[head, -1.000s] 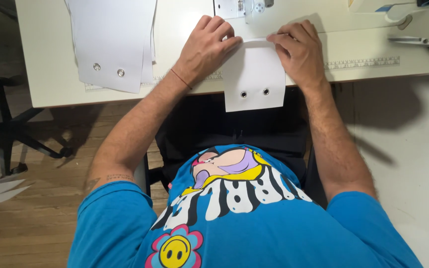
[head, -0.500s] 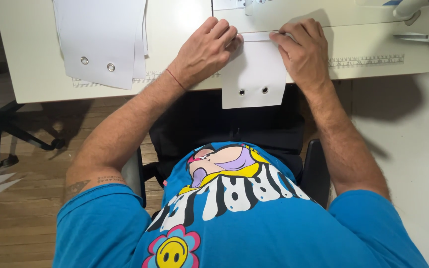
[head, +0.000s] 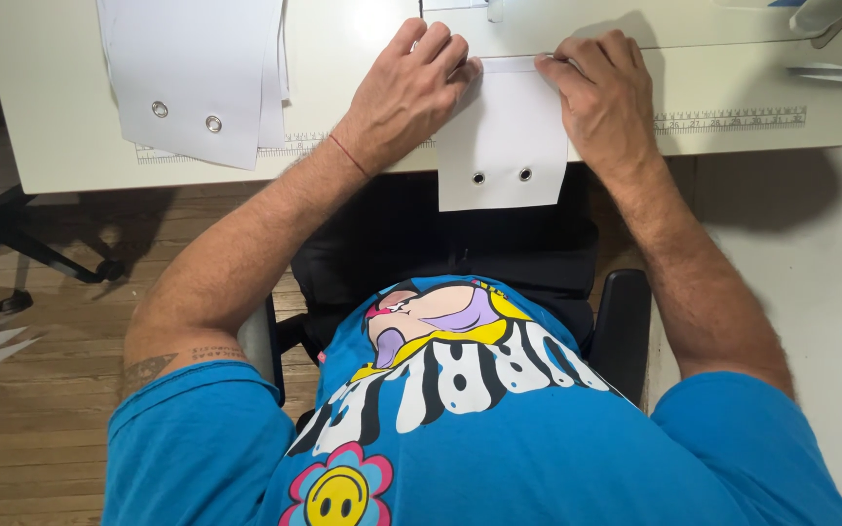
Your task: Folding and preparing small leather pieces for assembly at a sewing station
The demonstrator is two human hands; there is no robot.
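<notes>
White fabric piece (head: pixel 504 136) with two eyelets hangs over the tabletop's (head: pixel 70 146) near edge, our left hand (head: pixel 411 93) and right hand (head: pixel 601 93) pressing it flat, neither grip closed.

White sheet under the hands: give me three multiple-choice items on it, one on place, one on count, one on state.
1. Where does the lower end of the white sheet lie?
A. Hanging over the near edge of the table
B. On the floor
C. Under the stack of sheets

2. How many metal eyelets show in it?
A. None
B. Two
C. Five

3. How do the hands meet it?
A. Both lifted clear
B. Only one touches
C. Left hand and right hand both press its top edge

Answers: 1 A, the end with the holes juts past the table edge. 2 B, two rings sit side by side near its lower edge. 3 C, fingers of both hands lie on the top corners.
</notes>
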